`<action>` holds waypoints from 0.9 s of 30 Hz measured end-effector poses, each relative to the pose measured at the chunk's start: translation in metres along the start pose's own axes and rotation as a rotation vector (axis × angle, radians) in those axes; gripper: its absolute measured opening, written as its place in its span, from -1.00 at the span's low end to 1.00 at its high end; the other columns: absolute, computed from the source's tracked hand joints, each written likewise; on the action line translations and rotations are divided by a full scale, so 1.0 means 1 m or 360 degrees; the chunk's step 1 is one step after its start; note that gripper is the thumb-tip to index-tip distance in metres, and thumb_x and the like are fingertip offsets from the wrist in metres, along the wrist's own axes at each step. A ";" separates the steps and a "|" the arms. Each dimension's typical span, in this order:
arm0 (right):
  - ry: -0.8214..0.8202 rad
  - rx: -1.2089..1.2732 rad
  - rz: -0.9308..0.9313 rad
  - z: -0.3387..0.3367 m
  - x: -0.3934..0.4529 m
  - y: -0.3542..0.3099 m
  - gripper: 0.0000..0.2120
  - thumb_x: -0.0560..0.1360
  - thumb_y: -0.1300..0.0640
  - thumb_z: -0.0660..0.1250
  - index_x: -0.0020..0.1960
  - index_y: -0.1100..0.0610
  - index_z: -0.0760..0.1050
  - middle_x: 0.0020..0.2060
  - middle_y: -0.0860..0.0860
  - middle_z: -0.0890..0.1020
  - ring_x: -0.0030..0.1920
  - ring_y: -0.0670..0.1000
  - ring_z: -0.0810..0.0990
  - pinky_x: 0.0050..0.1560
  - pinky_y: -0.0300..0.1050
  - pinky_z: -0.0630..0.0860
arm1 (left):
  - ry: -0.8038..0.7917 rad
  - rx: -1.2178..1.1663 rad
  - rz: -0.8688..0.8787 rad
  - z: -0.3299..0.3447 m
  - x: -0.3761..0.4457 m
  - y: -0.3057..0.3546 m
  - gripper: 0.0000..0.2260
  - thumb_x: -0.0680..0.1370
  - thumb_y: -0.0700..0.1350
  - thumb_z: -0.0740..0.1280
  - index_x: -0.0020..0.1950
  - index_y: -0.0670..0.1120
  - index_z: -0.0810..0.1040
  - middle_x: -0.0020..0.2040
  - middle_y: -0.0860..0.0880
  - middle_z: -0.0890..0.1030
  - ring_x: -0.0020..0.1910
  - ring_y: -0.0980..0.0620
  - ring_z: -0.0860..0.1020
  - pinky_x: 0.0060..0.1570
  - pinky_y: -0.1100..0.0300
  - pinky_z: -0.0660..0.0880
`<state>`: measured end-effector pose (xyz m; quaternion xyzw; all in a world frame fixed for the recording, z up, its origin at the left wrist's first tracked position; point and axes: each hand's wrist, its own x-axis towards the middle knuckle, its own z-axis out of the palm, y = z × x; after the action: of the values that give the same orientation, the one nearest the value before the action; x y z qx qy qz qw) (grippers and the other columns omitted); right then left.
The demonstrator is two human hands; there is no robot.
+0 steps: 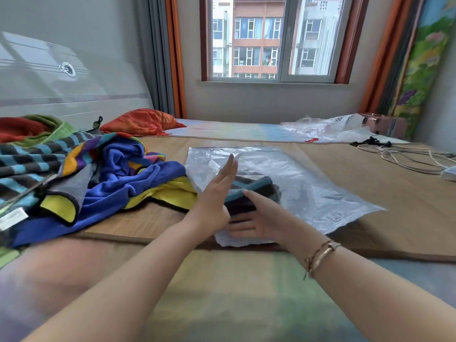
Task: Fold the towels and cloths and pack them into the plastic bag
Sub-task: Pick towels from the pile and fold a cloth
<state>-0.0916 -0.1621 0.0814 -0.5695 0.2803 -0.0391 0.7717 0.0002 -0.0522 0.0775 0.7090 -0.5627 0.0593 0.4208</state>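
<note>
**Folded towel going into the plastic bag**

At the left edge a white care label (12, 217), its print unreadable, is showing on the piled cloths (98, 178). At centre the left hand (217, 193) is standing flat, fingers straight, holding nothing, while the right hand (256, 218) is gripping the folded striped towel (251, 191) at the plastic bag (308, 188) mouth.

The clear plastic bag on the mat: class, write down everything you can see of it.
The clear plastic bag is thin, crinkled and see-through, lying nearly flat on the woven mat, its mouth toward the person. Inside sits a folded striped towel, dark with teal bands, near the opening. The left hand, fingers straight, holds up the upper layer at the mouth; the right hand grips the towel's near end. The bag's left edge touches the pile of loose cloths.
</note>
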 end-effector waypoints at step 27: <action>0.0333 -0.1437 -0.1010 0.017 0.097 -0.030 -0.38 0.45 -0.06 0.39 0.37 0.12 0.20 0.12 0.08 0.60 0.14 0.08 0.57 0.13 -0.02 0.48 | 0.0009 -0.0219 -0.0202 -0.020 -0.001 -0.013 -0.11 0.39 -0.52 0.06 0.52 0.27 0.04 0.44 0.20 0.27 0.14 0.34 0.51 -0.09 0.52 0.36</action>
<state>0.0059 -0.1946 0.0736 -0.8928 0.1591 -0.2018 0.3698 0.0184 -0.0385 0.0827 0.7126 -0.5182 -0.0042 0.4730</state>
